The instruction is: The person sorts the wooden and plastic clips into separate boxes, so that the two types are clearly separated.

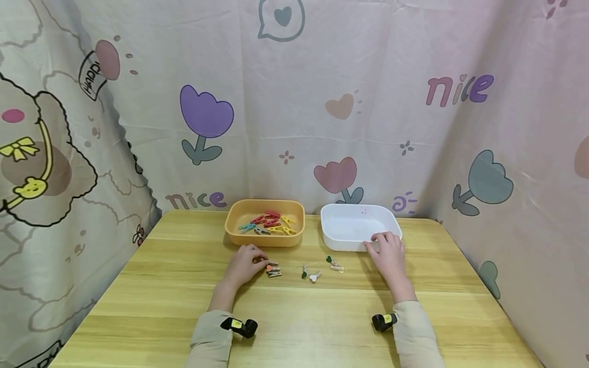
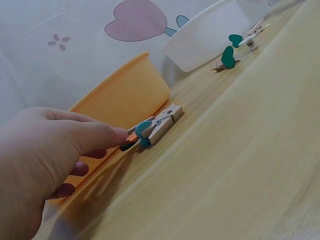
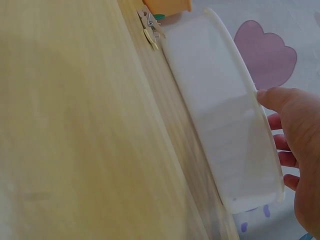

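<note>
My left hand is at the left end of the small decorated wooden clothespins. In the left wrist view its thumb and index finger pinch at a clothespin with an orange ornament, close to the tabletop. Right beside it lies a clothespin with a teal ornament. The other fingers of that hand are loosely bent. My right hand grips the near rim of the white plastic basin, thumb on the outside and fingers over the edge, as the right wrist view also shows.
Left of the white basin stands an orange basin with red, yellow, blue and grey clothespins. Between the hands lie clothespins with a green heart, a white heart and another green heart. A printed curtain hangs behind the wooden table.
</note>
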`<state>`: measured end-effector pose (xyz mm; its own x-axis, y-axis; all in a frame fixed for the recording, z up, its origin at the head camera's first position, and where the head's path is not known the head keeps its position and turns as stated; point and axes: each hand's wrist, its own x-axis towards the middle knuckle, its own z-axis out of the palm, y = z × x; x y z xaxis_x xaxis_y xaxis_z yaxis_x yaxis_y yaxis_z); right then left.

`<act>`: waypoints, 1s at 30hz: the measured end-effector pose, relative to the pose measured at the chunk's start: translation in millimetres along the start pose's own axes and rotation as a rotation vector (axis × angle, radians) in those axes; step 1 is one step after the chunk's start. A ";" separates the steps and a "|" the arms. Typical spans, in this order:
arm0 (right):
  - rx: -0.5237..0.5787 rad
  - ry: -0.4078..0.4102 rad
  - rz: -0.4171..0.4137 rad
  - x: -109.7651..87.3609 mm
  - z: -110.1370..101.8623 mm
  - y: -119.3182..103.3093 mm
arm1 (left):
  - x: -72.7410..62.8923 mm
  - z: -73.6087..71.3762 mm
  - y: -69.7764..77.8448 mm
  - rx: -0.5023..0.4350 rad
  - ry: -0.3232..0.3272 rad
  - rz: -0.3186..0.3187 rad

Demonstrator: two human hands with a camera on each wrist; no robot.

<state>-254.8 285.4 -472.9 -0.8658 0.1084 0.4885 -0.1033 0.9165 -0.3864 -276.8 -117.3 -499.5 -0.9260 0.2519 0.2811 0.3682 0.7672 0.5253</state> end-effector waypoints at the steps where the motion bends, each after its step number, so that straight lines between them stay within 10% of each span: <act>1: -0.001 0.004 -0.001 0.0 0.0 0.1 | 0.3 -0.3 0.5 0.000 0.005 0.003; 30: -0.013 0.027 0.006 -0.4 2.8 0.2 | 33.5 -25.4 51.8 0.103 0.214 0.315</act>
<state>-255.8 284.5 -475.4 -0.8531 0.1234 0.5070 -0.0921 0.9208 -0.3791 -286.6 -84.0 -442.4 -0.7266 0.3644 0.5825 0.6115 0.7295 0.3065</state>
